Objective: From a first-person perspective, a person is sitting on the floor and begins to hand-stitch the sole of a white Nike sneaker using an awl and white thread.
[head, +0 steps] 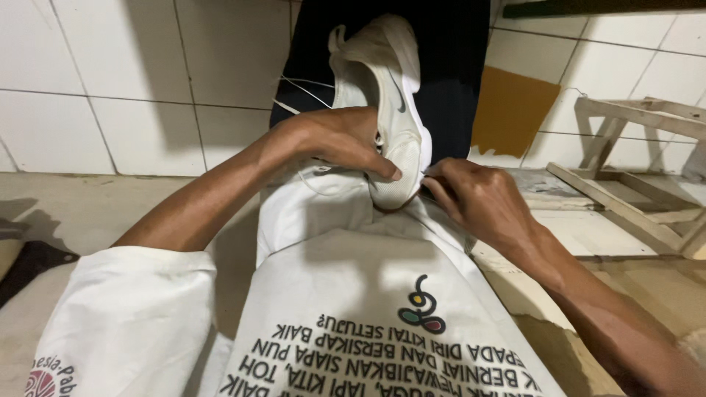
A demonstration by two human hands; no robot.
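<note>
We see a white sneaker (386,110) lying toe-near on the lap, in the middle of the scene, its heel pointing far toward a dark cloth (448,66) behind it. Our left hand (338,140) closes over the shoe's side, thumb pressed at the toe edge; our right hand (471,195) pinches narrow at the toe seam, fingertips touching the sole rim, and whether it holds a needle or thread we cannot tell. We judge the work at the toe mid-way: thin white laces or threads (305,92) trail loose on the left, nothing looks finished. Sneaker upper is smooth, slightly scuffed leather-like material, sole rounded and rubbery. White cotton shirt (353,294) with dark print and a small coloured emblem is matte and creased. Glossy white wall tiles (110,81) far left, rough unpainted wooden frame (632,169) right, dusty concrete floor (88,206).
</note>
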